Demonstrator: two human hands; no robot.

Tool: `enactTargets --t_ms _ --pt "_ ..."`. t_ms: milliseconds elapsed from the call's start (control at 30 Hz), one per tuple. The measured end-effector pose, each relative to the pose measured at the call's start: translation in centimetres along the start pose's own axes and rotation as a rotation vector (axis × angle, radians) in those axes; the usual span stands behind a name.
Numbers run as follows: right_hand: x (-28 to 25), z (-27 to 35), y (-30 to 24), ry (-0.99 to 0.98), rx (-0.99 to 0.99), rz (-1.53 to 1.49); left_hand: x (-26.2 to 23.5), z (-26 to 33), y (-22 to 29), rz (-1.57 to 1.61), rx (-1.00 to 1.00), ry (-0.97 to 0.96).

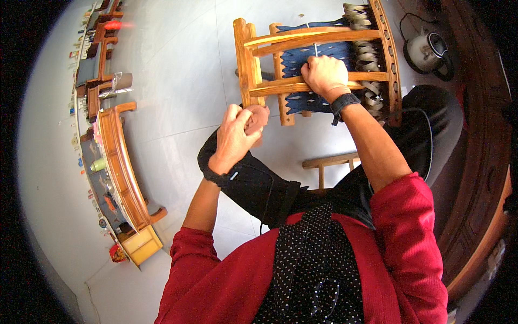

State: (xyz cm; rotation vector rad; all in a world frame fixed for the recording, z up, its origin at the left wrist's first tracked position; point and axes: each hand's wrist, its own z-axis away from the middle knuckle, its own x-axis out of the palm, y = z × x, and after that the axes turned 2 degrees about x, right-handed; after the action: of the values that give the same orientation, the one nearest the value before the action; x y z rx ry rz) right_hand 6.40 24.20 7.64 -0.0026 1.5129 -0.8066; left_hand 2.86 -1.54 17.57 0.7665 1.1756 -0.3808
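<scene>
A wooden folding stool [317, 36] lies tipped on its side in front of me. Dark blue patterned cloth [294, 55] and grey woven straps [367, 55] fill the space between its bars. My right hand [327, 75] is closed in a fist around one of the long wooden bars. By the stool's near left corner, the fingers of my left hand [233, 135] press a reddish-brown piece of sandpaper [257, 119] against the end of the wooden leg. My left palm is hidden, and so is the sandpaper's far side.
A small wooden stool-like frame [329, 160] stands between my legs. An electric kettle [427, 52] sits on the floor at far right, beside dark wooden furniture [485, 135]. Along the left wall runs a long wooden bench [125, 162] with many small items behind it.
</scene>
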Motion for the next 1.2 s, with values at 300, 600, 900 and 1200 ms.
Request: enactTargets --t_ms 300,600,900,1200 --pt "0.0 0.0 0.0 0.006 0.018 -0.017 -0.7 -12.0 -0.8 -0.363 0.186 0.346" --pt "0.0 0.1 0.0 -0.003 0.012 -0.042 0.6 -16.8 -0.6 -0.324 -0.200 0.027" --pt "0.0 0.1 0.1 -0.005 0.002 -0.040 -0.1 -17.3 -2.9 -0.041 -0.252 0.066" --pt "0.1 0.1 0.0 0.015 -0.001 -0.043 -1.9 -16.1 -4.3 0.288 -0.168 0.078"
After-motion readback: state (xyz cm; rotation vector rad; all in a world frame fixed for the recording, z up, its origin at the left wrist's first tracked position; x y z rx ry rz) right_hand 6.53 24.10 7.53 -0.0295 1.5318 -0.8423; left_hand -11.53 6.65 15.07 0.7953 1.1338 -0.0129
